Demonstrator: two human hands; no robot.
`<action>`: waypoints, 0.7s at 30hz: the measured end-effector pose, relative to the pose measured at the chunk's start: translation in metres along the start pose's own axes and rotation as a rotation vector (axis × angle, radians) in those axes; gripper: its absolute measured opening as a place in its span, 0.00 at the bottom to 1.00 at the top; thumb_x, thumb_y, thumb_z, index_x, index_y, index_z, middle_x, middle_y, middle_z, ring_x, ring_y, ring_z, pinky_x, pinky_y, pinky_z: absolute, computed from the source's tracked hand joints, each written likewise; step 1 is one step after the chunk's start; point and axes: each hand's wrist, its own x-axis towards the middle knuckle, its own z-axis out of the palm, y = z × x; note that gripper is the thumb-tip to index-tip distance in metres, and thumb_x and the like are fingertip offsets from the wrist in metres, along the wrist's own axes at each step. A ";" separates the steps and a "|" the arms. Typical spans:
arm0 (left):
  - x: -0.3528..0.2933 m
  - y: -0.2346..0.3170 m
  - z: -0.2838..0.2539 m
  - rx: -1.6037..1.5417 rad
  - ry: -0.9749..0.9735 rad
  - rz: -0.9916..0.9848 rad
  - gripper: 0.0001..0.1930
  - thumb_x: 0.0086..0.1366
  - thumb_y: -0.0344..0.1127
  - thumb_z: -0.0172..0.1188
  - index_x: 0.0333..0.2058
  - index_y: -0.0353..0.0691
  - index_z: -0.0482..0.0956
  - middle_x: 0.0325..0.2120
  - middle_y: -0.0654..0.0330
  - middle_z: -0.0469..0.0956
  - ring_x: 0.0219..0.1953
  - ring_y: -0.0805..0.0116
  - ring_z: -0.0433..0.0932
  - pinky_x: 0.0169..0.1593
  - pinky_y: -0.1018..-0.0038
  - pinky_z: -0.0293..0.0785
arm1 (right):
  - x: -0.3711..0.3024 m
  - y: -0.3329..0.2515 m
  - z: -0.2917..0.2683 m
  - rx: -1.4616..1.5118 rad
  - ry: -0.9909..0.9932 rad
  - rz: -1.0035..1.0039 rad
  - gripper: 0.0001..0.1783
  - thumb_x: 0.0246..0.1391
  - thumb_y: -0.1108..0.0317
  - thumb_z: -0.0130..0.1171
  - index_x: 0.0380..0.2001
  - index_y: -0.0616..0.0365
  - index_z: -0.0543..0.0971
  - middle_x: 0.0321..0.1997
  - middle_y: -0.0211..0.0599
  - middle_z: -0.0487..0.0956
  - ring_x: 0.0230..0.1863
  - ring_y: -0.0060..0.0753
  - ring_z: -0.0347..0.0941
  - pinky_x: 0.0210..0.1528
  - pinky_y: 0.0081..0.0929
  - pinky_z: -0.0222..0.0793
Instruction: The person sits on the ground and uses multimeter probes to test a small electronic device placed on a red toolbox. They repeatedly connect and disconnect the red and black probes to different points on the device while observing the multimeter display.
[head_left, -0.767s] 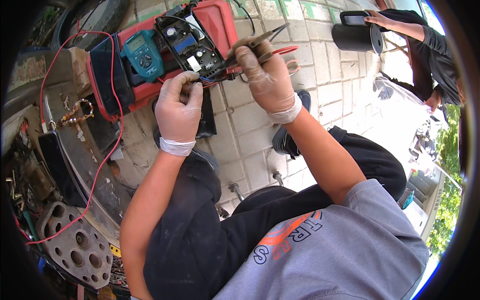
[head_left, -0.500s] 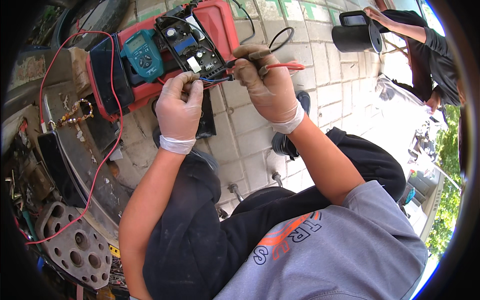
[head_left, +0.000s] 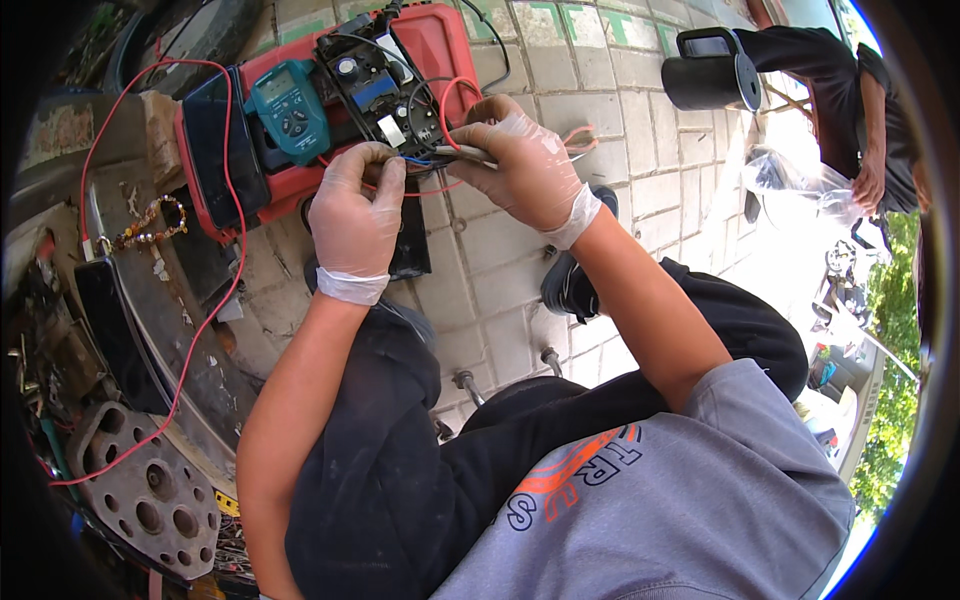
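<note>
Both my hands wear thin translucent gloves and meet at the lower end of an open black-cased circuit board (head_left: 376,88). My left hand (head_left: 355,215) is closed in a pinch by the blue wire (head_left: 418,161) coming off the board; its fingertips partly hide what they grip. My right hand (head_left: 525,175) is closed around a red test lead (head_left: 446,100), which loops up over the board's edge. The lead's tip is hidden among the fingers. Left of the board rests a teal multimeter (head_left: 288,112). Beneath these is a red toolbox (head_left: 440,40).
A dark flat-screen device (head_left: 222,150) lies on the toolbox's left end. At left, a phone (head_left: 118,315) with a red cable and a holed metal plate (head_left: 150,490) lie on cluttered surfaces. At upper right, a person (head_left: 830,110) stands near a black jug (head_left: 710,72), holding a clear plastic bag (head_left: 810,185).
My right hand has turned and come down toward the board's lower edge, and the red lead now loops upward. My left hand stays nearly still. The other person's hand has left the jug.
</note>
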 end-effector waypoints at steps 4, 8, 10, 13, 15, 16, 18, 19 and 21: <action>0.003 0.002 0.000 -0.065 0.032 -0.008 0.09 0.64 0.31 0.67 0.41 0.36 0.80 0.29 0.58 0.83 0.28 0.70 0.81 0.36 0.73 0.77 | 0.009 0.003 0.000 0.023 0.004 -0.065 0.13 0.54 0.60 0.67 0.42 0.51 0.82 0.46 0.40 0.78 0.44 0.49 0.79 0.44 0.44 0.76; 0.003 0.006 -0.003 -0.024 -0.008 -0.050 0.10 0.65 0.32 0.66 0.42 0.36 0.80 0.27 0.58 0.82 0.27 0.70 0.80 0.35 0.74 0.77 | 0.025 -0.006 -0.009 -0.092 -0.067 -0.167 0.11 0.58 0.61 0.63 0.42 0.51 0.81 0.44 0.38 0.80 0.40 0.50 0.81 0.40 0.45 0.76; 0.004 0.006 -0.005 0.040 -0.050 -0.085 0.10 0.65 0.32 0.66 0.42 0.36 0.80 0.28 0.56 0.82 0.27 0.67 0.81 0.35 0.72 0.77 | 0.038 -0.011 -0.014 -0.167 -0.110 -0.232 0.10 0.59 0.61 0.61 0.43 0.50 0.80 0.43 0.38 0.80 0.38 0.50 0.81 0.37 0.45 0.77; 0.009 0.003 -0.006 0.071 -0.042 0.006 0.10 0.65 0.34 0.66 0.42 0.36 0.82 0.29 0.53 0.83 0.29 0.62 0.83 0.36 0.69 0.78 | 0.054 -0.013 -0.019 -0.237 -0.080 -0.370 0.09 0.61 0.61 0.60 0.42 0.49 0.81 0.44 0.36 0.80 0.38 0.49 0.82 0.36 0.44 0.77; 0.012 0.001 -0.005 0.081 -0.026 0.056 0.10 0.65 0.35 0.66 0.41 0.37 0.83 0.30 0.51 0.84 0.30 0.59 0.84 0.37 0.68 0.78 | 0.062 -0.011 -0.016 -0.275 -0.102 -0.343 0.09 0.60 0.61 0.60 0.42 0.48 0.81 0.43 0.35 0.80 0.38 0.48 0.82 0.36 0.43 0.77; 0.013 -0.001 -0.005 0.088 -0.026 0.055 0.10 0.65 0.35 0.66 0.41 0.36 0.83 0.30 0.51 0.84 0.31 0.57 0.84 0.38 0.67 0.79 | 0.064 -0.009 -0.014 -0.273 -0.099 -0.331 0.09 0.61 0.60 0.60 0.42 0.48 0.81 0.44 0.35 0.80 0.38 0.48 0.82 0.36 0.43 0.77; 0.013 -0.002 -0.005 0.089 -0.028 0.048 0.10 0.65 0.36 0.66 0.40 0.36 0.84 0.31 0.51 0.84 0.32 0.57 0.85 0.39 0.67 0.79 | 0.066 -0.006 -0.008 -0.251 -0.091 -0.270 0.10 0.61 0.59 0.60 0.41 0.49 0.81 0.43 0.35 0.80 0.39 0.49 0.81 0.37 0.43 0.77; 0.013 -0.002 -0.005 0.084 -0.031 0.039 0.10 0.65 0.36 0.66 0.40 0.36 0.84 0.31 0.51 0.84 0.32 0.58 0.85 0.39 0.68 0.79 | 0.066 -0.005 -0.006 -0.219 -0.071 -0.267 0.10 0.61 0.58 0.60 0.42 0.49 0.81 0.43 0.35 0.80 0.40 0.49 0.81 0.38 0.44 0.77; 0.011 -0.002 -0.005 0.068 -0.040 0.027 0.10 0.64 0.36 0.66 0.40 0.36 0.84 0.31 0.51 0.84 0.32 0.59 0.85 0.39 0.68 0.79 | 0.061 -0.003 -0.004 -0.182 -0.079 -0.191 0.11 0.61 0.58 0.60 0.42 0.50 0.81 0.43 0.36 0.80 0.41 0.50 0.80 0.39 0.45 0.77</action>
